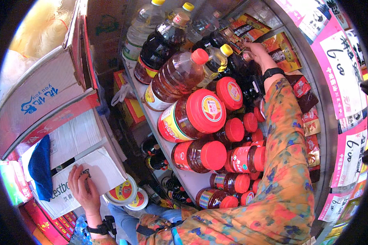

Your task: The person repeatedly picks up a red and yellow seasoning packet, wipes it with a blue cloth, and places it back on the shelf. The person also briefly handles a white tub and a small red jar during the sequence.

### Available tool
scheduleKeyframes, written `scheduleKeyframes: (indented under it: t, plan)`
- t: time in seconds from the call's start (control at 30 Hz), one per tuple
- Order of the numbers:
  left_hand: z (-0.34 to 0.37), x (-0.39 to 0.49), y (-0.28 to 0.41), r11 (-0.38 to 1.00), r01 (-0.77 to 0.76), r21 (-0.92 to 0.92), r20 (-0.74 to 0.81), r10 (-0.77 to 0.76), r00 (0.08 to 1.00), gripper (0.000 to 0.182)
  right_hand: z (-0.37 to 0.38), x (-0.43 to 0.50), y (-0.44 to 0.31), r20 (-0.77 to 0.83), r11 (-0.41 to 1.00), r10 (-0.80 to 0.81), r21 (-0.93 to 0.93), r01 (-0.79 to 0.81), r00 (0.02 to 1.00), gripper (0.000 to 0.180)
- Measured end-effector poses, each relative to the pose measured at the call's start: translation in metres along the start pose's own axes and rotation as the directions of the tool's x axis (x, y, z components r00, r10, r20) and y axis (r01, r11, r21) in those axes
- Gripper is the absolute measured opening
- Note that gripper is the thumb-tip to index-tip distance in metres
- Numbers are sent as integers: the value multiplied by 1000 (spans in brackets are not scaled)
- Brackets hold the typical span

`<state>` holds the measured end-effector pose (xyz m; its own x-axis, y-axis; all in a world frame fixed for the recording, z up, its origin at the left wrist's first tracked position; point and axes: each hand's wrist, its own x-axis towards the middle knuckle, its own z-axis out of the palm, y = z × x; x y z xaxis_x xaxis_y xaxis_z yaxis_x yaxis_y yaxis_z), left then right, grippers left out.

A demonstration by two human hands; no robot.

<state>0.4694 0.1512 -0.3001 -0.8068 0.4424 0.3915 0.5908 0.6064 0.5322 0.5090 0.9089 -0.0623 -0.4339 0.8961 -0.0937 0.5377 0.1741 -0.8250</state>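
Observation:
My right hand (256,53) reaches to the back of a shelf stocked with bottles and jars. Its fingers are at the edge of a printed food packet (236,40), next to a dark bottle with a pinkish cap (246,56); whether they grip the packet is not clear. More packets (280,52) stand along the shelf's back. My left hand (82,186) rests, fingers spread, on the flap of a white cardboard box (107,165), holding nothing. A dark blue cloth (41,171) lies on that box, left of the hand.
Large red-lidded jars (205,111), smaller jars (230,182) and tall plastic bottles (174,79) crowd the shelf's front edge. Round tubs (122,191) stand beside the white box. A bigger carton (46,88) is at the left. Price cards (343,73) hang at the right.

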Motion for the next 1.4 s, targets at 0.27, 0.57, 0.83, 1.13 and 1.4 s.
scheduleKeyframes:
  t: [0.27,0.57,0.83,1.13,1.4]
  plan:
    - [-1,0,0,1000,-3,16,-3,3,1000,14,-1,14,13,106,995,40,88,-50,994,22]
    - [0,-1,0,1000,-15,8,6,15,1000,16,-15,13,-3,54,970,-76,237,62,996,22]
    - [-1,1,0,1000,-21,-16,0,21,1000,16,-7,-19,-34,-91,907,-264,316,279,960,20]
    - [0,0,0,1000,-28,-10,-23,28,999,15,-41,-4,-38,-125,860,-329,370,351,936,18]
    - [0,0,0,1000,-21,-12,-21,20,1000,16,-32,-33,-59,-171,654,-293,682,327,941,30]
